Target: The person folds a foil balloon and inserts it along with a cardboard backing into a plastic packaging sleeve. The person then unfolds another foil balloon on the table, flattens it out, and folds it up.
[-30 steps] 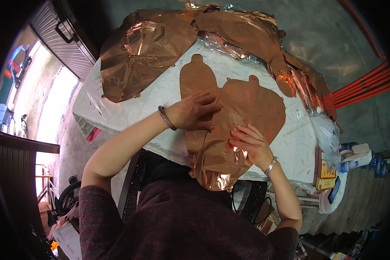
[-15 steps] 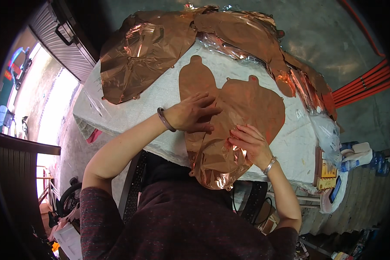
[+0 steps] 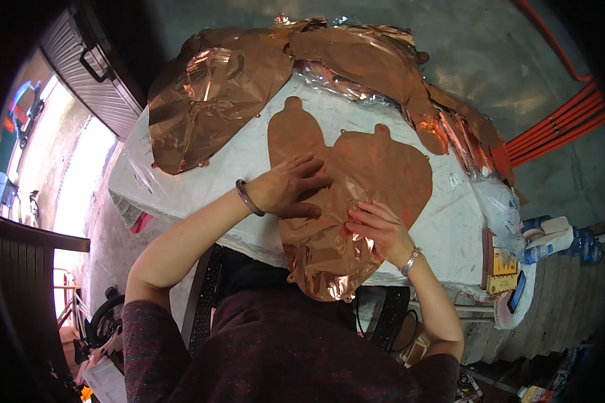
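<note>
A flat, uninflated copper-coloured foil balloon (image 3: pixel 390 164) lies on the white-covered table, its lower end reaching over the near edge. It has two rounded lobes at the far side, each with a small tab, and creased, shiny foil near me. My left hand (image 3: pixel 290 188) rests palm down on its left part, fingers spread and stretched toward the right. On the lower right part, my right hand (image 3: pixel 385 234) touches the foil with its fingers extended and slightly bent. Its thumb is mostly hidden. Neither hand visibly grips the foil.
More flat copper foil balloons (image 3: pixel 215 101) lie at the table's far left, with a further pile (image 3: pixel 356 57) along the far and right edges. Clear plastic (image 3: pixel 501 205) hangs at the right, above a yellow box (image 3: pixel 503 271) and a phone (image 3: pixel 517 292). The white table cover (image 3: pixel 454 228) shows between them.
The view has shifted slightly, so the table sits a little lower and farther left. Both hands keep about the same places on the foil balloon.
</note>
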A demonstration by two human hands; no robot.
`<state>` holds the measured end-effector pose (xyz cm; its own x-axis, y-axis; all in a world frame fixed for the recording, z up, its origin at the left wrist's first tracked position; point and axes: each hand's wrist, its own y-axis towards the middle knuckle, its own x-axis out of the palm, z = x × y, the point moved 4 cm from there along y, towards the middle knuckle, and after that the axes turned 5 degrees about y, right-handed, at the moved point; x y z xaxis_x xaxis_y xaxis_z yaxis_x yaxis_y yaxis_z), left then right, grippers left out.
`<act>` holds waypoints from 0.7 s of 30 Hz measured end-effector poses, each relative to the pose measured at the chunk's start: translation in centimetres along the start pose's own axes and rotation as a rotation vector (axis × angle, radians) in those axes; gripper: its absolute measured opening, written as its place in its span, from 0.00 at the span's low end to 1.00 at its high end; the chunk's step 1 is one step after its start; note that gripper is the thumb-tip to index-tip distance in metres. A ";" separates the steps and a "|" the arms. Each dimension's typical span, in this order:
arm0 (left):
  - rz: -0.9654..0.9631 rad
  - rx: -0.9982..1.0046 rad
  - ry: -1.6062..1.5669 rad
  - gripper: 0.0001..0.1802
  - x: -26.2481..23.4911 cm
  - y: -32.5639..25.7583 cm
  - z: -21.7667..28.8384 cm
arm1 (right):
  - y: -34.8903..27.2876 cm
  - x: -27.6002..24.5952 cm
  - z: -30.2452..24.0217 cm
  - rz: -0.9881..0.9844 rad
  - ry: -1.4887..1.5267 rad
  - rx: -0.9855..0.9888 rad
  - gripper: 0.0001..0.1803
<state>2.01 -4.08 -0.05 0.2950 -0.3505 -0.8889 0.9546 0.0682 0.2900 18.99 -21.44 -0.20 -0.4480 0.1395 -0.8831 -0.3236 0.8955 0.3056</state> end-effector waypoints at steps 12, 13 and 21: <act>0.064 0.058 0.039 0.33 0.0 0.3 -0.2 | -0.3 -0.8 0.0 -0.018 -0.025 0.029 0.26; 0.107 0.086 0.059 0.32 -0.2 0.5 0.2 | -0.5 -1.0 0.2 -0.004 -0.029 0.034 0.25; 0.007 0.045 0.104 0.33 -0.5 0.2 0.5 | -2.0 -2.4 0.6 0.147 -0.025 0.157 0.24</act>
<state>2.03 -4.33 0.61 0.3067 -0.2512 -0.9181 0.9504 0.0276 0.3099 21.22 -23.33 1.05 -0.4597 0.2818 -0.8422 -0.1213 0.9195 0.3739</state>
